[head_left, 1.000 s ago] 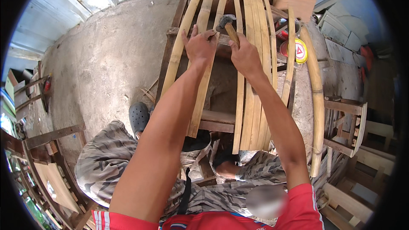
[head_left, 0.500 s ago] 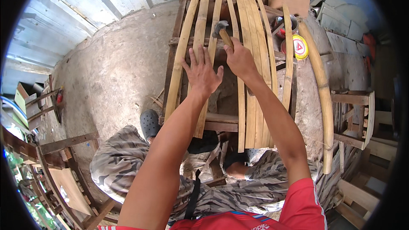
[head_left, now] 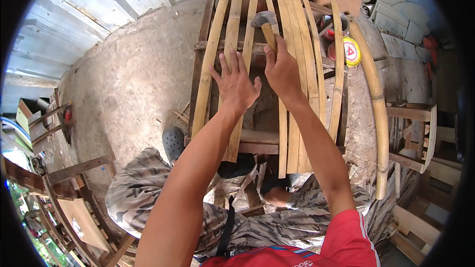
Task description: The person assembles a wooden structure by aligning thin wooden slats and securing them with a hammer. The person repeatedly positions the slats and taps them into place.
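My right hand (head_left: 285, 75) is closed around the wooden handle of a hammer (head_left: 268, 34). Its dark metal head hangs over the gap beside the third bamboo slat (head_left: 252, 16) from the left, seemingly raised off it. Spread flat, my left hand (head_left: 234, 85) rests with its fingers over the second slat (head_left: 233, 28), its thumb pointing right. Several long split bamboo slats lie lengthwise across a dark wooden frame (head_left: 259, 147), some side by side and others with gaps. The fingertips of my right hand are partly hidden behind the handle.
A thick bamboo pole (head_left: 378, 113) lies to the right of the frame, near a round yellow, white and red lid (head_left: 351, 52) and cans. Wooden frames (head_left: 410, 113) stand at the right. A corrugated metal wall (head_left: 74, 15) rises at the far left, beyond the concrete floor (head_left: 128, 84).
My right hand has lifted the hammer, and its head has shifted up and slightly right, away from the third slat. The left hand stays on the slats.
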Demonstrator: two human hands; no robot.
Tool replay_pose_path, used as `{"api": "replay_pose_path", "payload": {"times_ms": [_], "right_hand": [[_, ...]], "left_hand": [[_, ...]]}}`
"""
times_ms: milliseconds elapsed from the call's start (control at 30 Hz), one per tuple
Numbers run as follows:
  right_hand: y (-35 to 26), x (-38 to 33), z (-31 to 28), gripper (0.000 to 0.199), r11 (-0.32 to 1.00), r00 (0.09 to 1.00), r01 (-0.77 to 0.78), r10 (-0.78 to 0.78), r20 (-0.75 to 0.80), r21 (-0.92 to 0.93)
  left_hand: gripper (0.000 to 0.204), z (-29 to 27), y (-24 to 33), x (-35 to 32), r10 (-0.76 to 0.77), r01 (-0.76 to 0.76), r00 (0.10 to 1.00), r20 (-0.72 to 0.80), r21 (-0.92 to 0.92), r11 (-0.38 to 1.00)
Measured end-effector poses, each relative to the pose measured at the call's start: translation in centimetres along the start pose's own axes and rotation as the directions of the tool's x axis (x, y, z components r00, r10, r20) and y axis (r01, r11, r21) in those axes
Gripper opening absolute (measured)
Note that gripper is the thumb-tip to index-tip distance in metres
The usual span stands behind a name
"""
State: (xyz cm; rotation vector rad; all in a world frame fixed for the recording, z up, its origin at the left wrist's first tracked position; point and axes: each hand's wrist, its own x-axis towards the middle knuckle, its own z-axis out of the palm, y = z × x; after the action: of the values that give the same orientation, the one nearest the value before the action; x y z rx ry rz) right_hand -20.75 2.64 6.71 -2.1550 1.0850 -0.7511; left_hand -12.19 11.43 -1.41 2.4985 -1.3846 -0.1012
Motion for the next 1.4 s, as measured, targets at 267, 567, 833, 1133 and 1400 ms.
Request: {"api": "replay_pose_path", "payload": {"times_ms": [267,567,833,1133,1400], "right_hand": [[1.9,-0.6,0.1,0.042,0.987,0.997,-0.060,0.066,0.035,-0.149],[-1.8,5.6,-3.1,0.044,0.980,0.992,0.008,0.018,0.126,-0.200],[-2.2,7.4,-3.6,0.044,0.934,0.823,-0.174,0.313,0.474,-0.313],[1.5,5.2,-2.3,0.041,0.962,0.958,0.063,0.017,0.288,-0.266],[2.9,3.9,-1.7,0.045,0.939,0.958,0.104,-0.006,0.285,-0.328]], "left_hand": [[0.091,-0.2,0.4,0.2,0.018,-0.018,1.000,0.006,0.004,1.000],[0.092,-0.3,0.4,0.2,0.023,-0.023,1.000,-0.009,0.014,1.000],[0.094,-0.6,0.6,0.3,0.000,-0.001,0.998,0.057,0.017,1.000],[0.094,-0.7,0.5,0.3,0.013,-0.013,0.998,0.060,-0.001,1.000],[0.095,-0.7,0.9,0.2,0.027,-0.026,0.998,0.049,-0.022,0.999]]}}
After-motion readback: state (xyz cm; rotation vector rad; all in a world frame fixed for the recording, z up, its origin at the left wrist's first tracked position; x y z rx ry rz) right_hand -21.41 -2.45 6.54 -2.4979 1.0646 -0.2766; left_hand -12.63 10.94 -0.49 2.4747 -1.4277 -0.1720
